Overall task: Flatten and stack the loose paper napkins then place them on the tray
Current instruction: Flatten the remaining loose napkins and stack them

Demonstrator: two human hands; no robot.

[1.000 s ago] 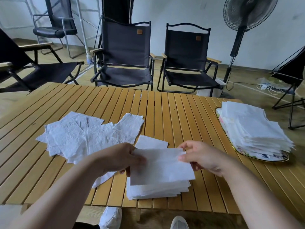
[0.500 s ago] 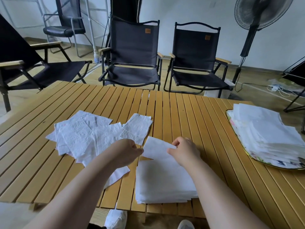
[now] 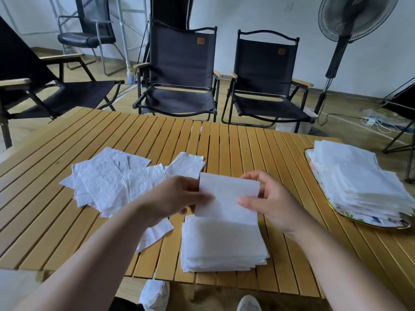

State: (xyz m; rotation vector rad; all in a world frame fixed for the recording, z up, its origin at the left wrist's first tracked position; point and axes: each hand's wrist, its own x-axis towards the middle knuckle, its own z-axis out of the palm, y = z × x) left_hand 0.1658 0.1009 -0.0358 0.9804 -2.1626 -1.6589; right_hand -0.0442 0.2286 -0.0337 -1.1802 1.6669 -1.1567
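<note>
Tabletop (image 3: 247,149): both hands (image 3: 177,198) (image 3: 274,203) pinch napkin's (image 3: 226,198) side edges.

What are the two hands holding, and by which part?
One paper napkin, above the stack: left hand pinches its left edge, right hand its right edge.

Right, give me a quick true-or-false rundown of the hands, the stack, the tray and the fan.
1. The left hand and right hand both pinch one napkin over the far end of the neat stack. True.
2. The tray is bare. False: a pile of napkins lies on it.
3. Left of the stack lie loose napkins on the table. True.
4. The fan stands on the table. False: it stands on the floor beyond the table, far right.
</note>
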